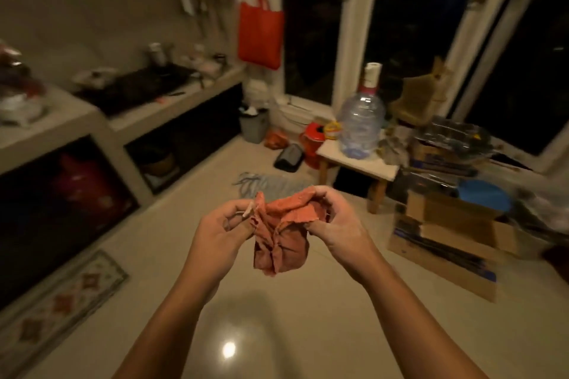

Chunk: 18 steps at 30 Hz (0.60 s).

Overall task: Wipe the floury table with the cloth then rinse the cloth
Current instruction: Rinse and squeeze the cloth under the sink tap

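Cloth (280,237) hangs crumpled in the air above the pale floor (292,320), which lies wide and open ahead of us. A long tabletop (172,108) edges the left side and cardboard boxes (455,224) crowd the right. Beyond stands a low stool (360,161) bearing a water bottle (361,123). Our left hand (221,231) and right hand (335,218), close together, each pinch the cloth's upper edge.

Open floor (277,301) fwd; stool (385,168), boxes (455,224) to R.
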Available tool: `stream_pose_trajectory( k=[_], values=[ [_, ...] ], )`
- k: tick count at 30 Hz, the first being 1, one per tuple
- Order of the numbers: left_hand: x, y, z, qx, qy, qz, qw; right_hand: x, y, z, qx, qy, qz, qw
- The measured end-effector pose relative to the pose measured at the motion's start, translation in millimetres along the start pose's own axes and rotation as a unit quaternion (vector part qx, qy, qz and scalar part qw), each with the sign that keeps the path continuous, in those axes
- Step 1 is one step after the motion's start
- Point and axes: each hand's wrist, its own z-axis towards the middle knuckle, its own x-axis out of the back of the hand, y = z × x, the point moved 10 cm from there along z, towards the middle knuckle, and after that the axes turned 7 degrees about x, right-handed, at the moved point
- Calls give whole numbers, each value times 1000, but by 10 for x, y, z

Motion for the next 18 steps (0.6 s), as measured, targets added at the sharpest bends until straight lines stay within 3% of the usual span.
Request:
stream_pose_trajectory(
  k=[6, 12, 18],
  values=[
    [1278, -72, 408, 63, 160, -41, 984, -1318, 53, 1194, 9, -186, 43, 982],
    [2335, -460, 131, 92, 286, -77, 951, -3105, 27, 1412, 25, -416, 39, 908],
    [3561, -918, -383, 105, 439, -127, 883, -4726, -148, 1316, 105, -510, 22, 853]
  ],
)
